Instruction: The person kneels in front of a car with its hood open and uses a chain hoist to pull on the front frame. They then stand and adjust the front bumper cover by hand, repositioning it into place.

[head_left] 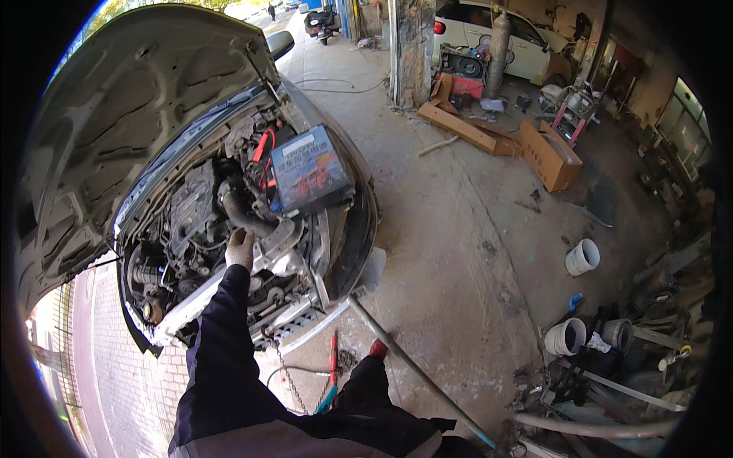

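Observation:
My left hand (240, 250), in a pale work glove, reaches over the front of an open engine bay. Its fingers look bunched together at the front crossmember, close to a black ribbed intake hose (235, 200); what they grip, if anything, is too small to make out. Beyond it lies the dark engine cover (191, 206). A blue printed box (311, 169) rests on the far front corner of the bay, with a red clamp (264, 143) beside it. The raised hood (145, 84) stands over the engine. My right hand is out of view.
A long metal pole (412, 366) slants from the bumper past my leg. A red-handled tool (334, 355) and a chain (286, 374) are below the bumper. White buckets (582, 257), scrap and an open carton (550, 156) lie to the right. A white car (489, 38) stands behind.

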Motion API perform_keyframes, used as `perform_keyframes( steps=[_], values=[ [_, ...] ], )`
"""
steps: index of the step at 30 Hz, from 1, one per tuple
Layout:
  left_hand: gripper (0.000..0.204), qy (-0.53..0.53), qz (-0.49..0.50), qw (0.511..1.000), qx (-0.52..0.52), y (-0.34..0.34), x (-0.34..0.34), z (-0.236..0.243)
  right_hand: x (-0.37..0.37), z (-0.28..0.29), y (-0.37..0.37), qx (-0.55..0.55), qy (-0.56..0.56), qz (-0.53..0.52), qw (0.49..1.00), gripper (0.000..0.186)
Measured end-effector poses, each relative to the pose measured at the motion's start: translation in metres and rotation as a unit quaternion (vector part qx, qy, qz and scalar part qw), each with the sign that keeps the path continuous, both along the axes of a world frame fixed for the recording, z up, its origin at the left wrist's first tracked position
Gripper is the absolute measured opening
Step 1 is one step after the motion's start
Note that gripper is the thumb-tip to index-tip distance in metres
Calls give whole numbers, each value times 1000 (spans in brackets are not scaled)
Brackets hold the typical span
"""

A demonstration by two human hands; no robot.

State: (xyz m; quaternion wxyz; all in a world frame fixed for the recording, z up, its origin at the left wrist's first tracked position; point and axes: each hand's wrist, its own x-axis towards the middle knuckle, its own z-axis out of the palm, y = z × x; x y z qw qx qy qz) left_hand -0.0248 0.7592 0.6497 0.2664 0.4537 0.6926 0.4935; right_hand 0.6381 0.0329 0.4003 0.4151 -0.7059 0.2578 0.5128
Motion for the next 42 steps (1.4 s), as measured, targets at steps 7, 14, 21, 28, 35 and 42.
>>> perform_keyframes(
  steps=[7, 14, 21, 28, 35, 42],
  values=[
    [74, -57, 100, 988, 102, 174, 6, 21, -15, -25, 100, 57, 27, -14, 998, 13],
    [52, -243, 241, 921, 189, 233, 37, 33, -12, -26, 135, 209, 121, 3, 971, 5],
    [56, -251, 272, 913, 172, 243, 34, 39, 8, 3, 201, -7, -31, 55, 998, 16],
    [59, -278, 292, 904, 140, 236, 22, 54, 19, 35, 305, -38, -92, 171, 980, 24],
    [58, -223, 262, 936, 75, 244, 20, 71, 41, 62, 376, 14, -78, 215, 973, 15],
    [46, -120, 18, 983, 138, 218, 47, 132, 53, 38, 378, 36, 19, 156, 987, 13]
  ],
)
